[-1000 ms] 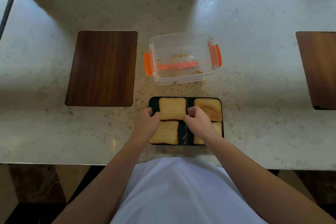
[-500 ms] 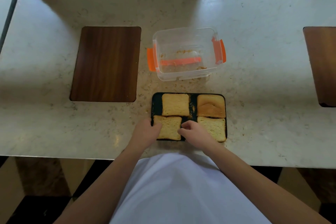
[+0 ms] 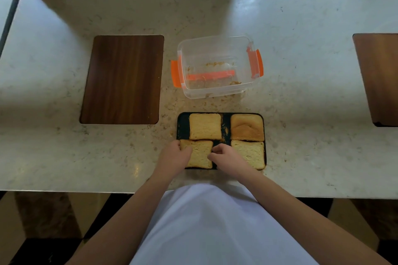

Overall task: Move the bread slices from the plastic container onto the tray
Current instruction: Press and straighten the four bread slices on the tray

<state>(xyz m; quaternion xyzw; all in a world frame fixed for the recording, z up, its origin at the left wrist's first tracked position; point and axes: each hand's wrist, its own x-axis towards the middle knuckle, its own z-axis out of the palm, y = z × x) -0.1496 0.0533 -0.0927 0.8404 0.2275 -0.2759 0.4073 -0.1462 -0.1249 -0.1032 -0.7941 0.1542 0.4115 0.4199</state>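
Observation:
A black tray [image 3: 183, 127] lies near the counter's front edge with several bread slices on it. The far-left slice [image 3: 205, 126], the darker far-right slice [image 3: 247, 127] and the near-right slice [image 3: 251, 153] lie flat. My left hand [image 3: 174, 158] and my right hand [image 3: 228, 158] pinch the near-left slice [image 3: 200, 154] by its left and right edges. The clear plastic container [image 3: 215, 92] with orange clips stands behind the tray and holds only crumbs.
A dark wooden inlay [image 3: 122, 79] sits in the marble counter to the left, another wooden inlay [image 3: 379, 77] at the far right. Crumbs are scattered between container and tray. The counter's front edge runs just below my wrists.
Both hands drew back from the far-left slice to the near-left slice and now hold its two sides. The slice sits slightly shifted toward the tray's left rim.

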